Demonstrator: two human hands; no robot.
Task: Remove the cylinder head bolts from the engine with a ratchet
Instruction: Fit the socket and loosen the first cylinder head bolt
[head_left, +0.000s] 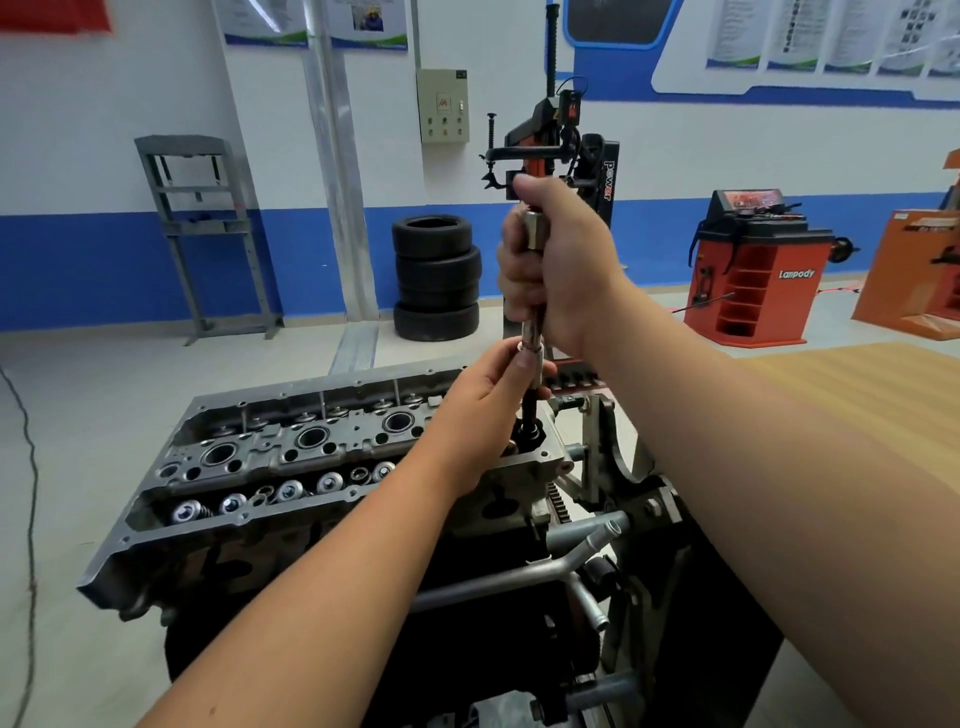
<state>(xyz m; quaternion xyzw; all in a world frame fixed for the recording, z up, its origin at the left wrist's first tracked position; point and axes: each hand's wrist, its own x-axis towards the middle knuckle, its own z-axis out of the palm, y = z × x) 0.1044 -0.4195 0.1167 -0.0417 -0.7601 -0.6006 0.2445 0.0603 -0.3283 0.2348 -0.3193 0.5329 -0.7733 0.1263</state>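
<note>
Bolt extraction under way at the head's (291, 457) right end. Right hand (558, 265) grips the upright ratchet (535, 234); left hand (488, 400) pinches its socket (532, 353), apparently drawing a bolt (531, 410) upward. Next: lift it clear.

You face a white wall (675, 156) with a blue band at the far side, 4 stacked tyres (436, 278) against it, pale floor (104, 395), and an orange cabinet (753, 270) far right.

Engine (291, 467) on its stand in front, tyre stack (436, 278) behind it by the wall, press frame (208, 228) to the left, balancing machine (753, 265) right.
</note>
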